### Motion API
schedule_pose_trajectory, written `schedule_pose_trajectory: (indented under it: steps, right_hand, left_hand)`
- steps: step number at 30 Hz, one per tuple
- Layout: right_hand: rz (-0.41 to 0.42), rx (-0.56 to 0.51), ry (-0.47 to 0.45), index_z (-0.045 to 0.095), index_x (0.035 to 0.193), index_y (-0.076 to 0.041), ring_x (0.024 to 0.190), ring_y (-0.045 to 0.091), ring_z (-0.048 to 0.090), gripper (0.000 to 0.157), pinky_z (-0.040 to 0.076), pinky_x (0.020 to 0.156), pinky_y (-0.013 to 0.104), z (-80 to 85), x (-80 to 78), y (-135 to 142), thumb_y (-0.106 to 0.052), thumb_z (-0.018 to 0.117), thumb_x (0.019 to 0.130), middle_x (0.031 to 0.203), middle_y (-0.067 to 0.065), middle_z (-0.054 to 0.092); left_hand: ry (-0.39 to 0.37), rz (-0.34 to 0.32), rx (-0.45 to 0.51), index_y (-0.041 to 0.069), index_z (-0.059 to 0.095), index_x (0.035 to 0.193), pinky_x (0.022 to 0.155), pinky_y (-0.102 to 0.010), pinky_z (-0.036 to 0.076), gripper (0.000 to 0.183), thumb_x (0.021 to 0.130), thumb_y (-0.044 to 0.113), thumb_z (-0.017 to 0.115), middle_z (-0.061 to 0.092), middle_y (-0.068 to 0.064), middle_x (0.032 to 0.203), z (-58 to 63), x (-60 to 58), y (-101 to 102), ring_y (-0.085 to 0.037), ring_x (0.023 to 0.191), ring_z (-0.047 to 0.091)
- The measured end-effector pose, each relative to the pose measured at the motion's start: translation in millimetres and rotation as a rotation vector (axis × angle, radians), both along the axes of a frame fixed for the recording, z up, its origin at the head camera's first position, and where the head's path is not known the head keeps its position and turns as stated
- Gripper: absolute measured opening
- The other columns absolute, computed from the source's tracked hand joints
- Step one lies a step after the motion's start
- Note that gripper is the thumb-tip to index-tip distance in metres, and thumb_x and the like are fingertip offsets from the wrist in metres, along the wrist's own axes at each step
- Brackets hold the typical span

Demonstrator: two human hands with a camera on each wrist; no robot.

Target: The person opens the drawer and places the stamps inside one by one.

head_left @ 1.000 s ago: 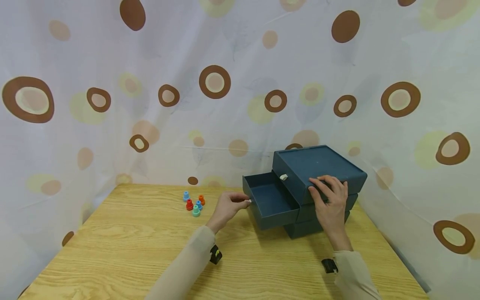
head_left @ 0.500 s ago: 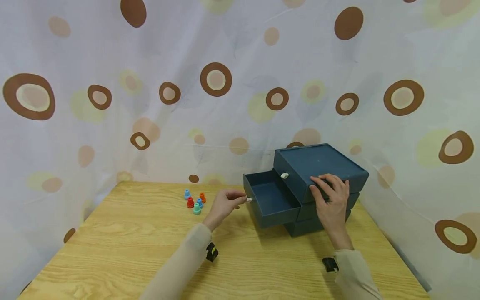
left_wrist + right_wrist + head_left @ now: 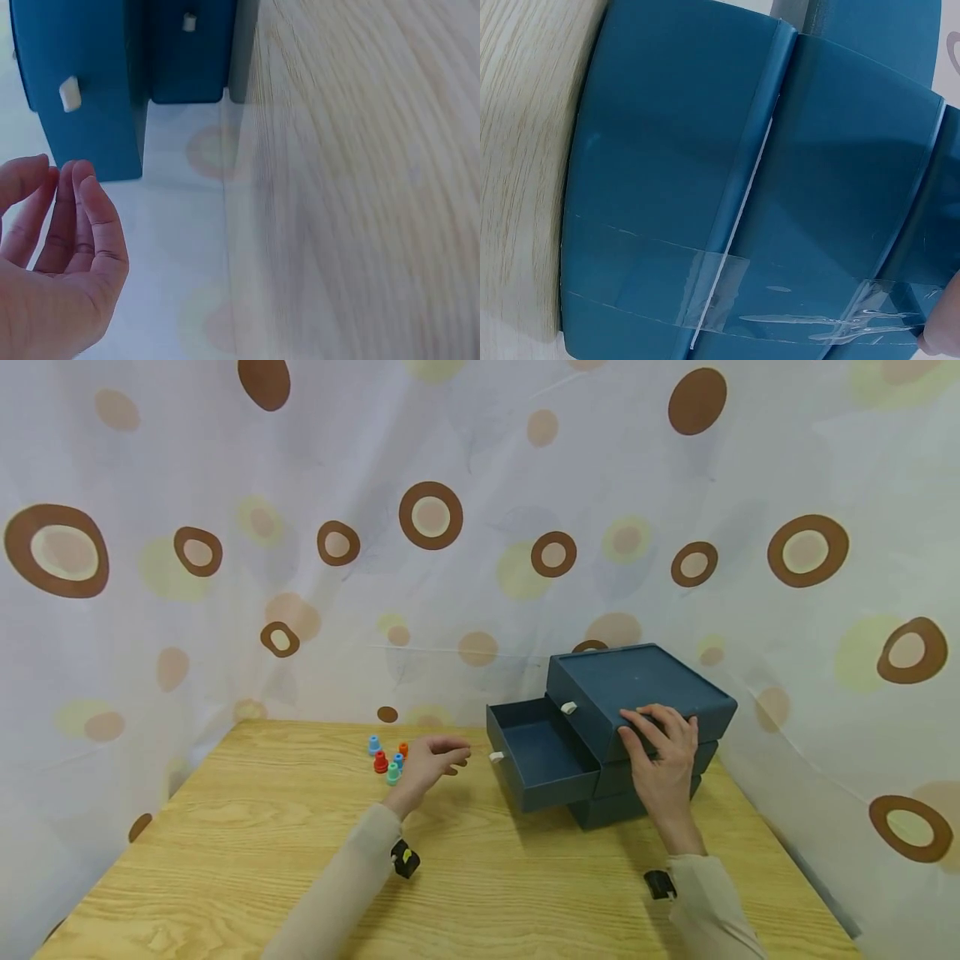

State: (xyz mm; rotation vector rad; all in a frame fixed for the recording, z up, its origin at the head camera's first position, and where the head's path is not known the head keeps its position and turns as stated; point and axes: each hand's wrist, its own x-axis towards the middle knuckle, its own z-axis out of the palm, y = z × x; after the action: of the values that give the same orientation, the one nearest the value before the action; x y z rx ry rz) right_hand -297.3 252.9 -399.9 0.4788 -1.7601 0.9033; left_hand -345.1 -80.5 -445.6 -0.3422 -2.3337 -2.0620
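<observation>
A dark blue stack of drawers [image 3: 637, 681] stands on the table at the right. Its middle drawer [image 3: 543, 747] is pulled out to the left, with nothing visible inside. A white tab [image 3: 497, 757] sits on that drawer's front. My left hand [image 3: 423, 768] hovers just left of the tab, apart from it, fingers loosely bent and holding nothing. In the left wrist view, the fingers [image 3: 105, 217] appear below the white tab [image 3: 70, 94]. My right hand [image 3: 663, 768] rests on the stack's top front edge; only a fingertip [image 3: 945, 322] shows in the right wrist view.
Several small peg-like pieces, including a red one [image 3: 381, 762] and a green one [image 3: 393, 773], stand beyond my left hand, which partly hides some. Clear tape [image 3: 795, 322] runs across the stack's side. A patterned curtain [image 3: 480, 585] hangs behind the wooden table [image 3: 247, 827].
My left hand has let go of the white tab and moved left, away from the drawer. The drawer stays pulled out. My right hand has stayed on the stack.
</observation>
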Motion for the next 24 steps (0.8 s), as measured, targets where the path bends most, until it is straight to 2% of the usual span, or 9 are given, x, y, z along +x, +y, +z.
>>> schedule_pose_trajectory:
  steps: [4, 8, 15, 20, 22, 24]
  right_hand:
    - [0.004, 0.004, 0.005, 0.077, 0.106, -0.008, 0.119, 0.036, 0.049, 0.020, 0.003, 0.117, 0.064, 0.2, 0.0, 0, -0.016, 0.073, 0.088, 0.112, 0.020, 0.063]
    - [0.004, 0.008, 0.008, 0.077, 0.106, -0.008, 0.119, 0.036, 0.049, 0.020, 0.003, 0.116, 0.066, 0.4, 0.0, 1, -0.014, 0.073, 0.088, 0.112, 0.020, 0.063]
    - [0.000, 0.008, 0.001, 0.077, 0.106, -0.008, 0.119, 0.036, 0.049, 0.021, 0.003, 0.117, 0.065, 0.2, -0.6, 0, -0.017, 0.072, 0.088, 0.112, 0.020, 0.063]
    - [-0.001, 0.007, -0.002, 0.077, 0.106, -0.008, 0.119, 0.036, 0.049, 0.021, 0.003, 0.117, 0.065, 0.0, -0.5, -1, -0.018, 0.072, 0.088, 0.112, 0.020, 0.063]
    - [-0.003, 0.006, -0.001, 0.077, 0.106, -0.008, 0.119, 0.036, 0.049, 0.020, 0.003, 0.117, 0.065, 0.5, -0.2, -1, -0.016, 0.073, 0.088, 0.112, 0.020, 0.064]
    - [-0.005, 0.002, 0.003, 0.077, 0.106, -0.008, 0.119, 0.036, 0.050, 0.020, 0.004, 0.117, 0.065, 0.8, 0.4, -1, -0.014, 0.073, 0.087, 0.112, 0.020, 0.064]
  left_hand:
    - [-0.011, 0.017, 0.001, 0.005, 0.074, 0.108, 0.084, -0.047, 0.057, 0.020, 0.091, 0.015, 0.069, 0.074, -0.012, 0.102, -0.8, 0.1, -14, -0.018, 0.085, 0.069]
    - [-0.040, 0.021, 0.003, 0.006, 0.073, 0.111, 0.091, -0.054, 0.052, 0.021, 0.092, 0.015, 0.069, 0.072, -0.014, 0.108, -0.8, 0.9, -29, -0.022, 0.091, 0.069]
    - [-0.048, 0.071, -0.009, 0.004, 0.071, 0.114, 0.090, -0.047, 0.054, 0.026, 0.093, 0.020, 0.069, 0.071, -0.016, 0.112, -1.4, -1.2, -54, -0.019, 0.092, 0.068]
    - [-0.076, 0.102, 0.006, 0.001, 0.069, 0.116, 0.082, -0.037, 0.056, 0.028, 0.093, 0.017, 0.068, 0.073, -0.010, 0.099, 5.0, -1.8, -72, -0.017, 0.085, 0.068]
    - [-0.087, 0.115, -0.003, 0.001, 0.069, 0.117, 0.082, -0.037, 0.055, 0.029, 0.093, 0.017, 0.068, 0.073, -0.008, 0.099, 4.2, -2.4, -78, -0.017, 0.083, 0.068]
    - [-0.084, 0.129, -0.015, 0.001, 0.069, 0.118, 0.086, -0.043, 0.054, 0.029, 0.094, 0.017, 0.067, 0.072, -0.012, 0.104, 2.3, -2.3, -82, -0.022, 0.086, 0.068]
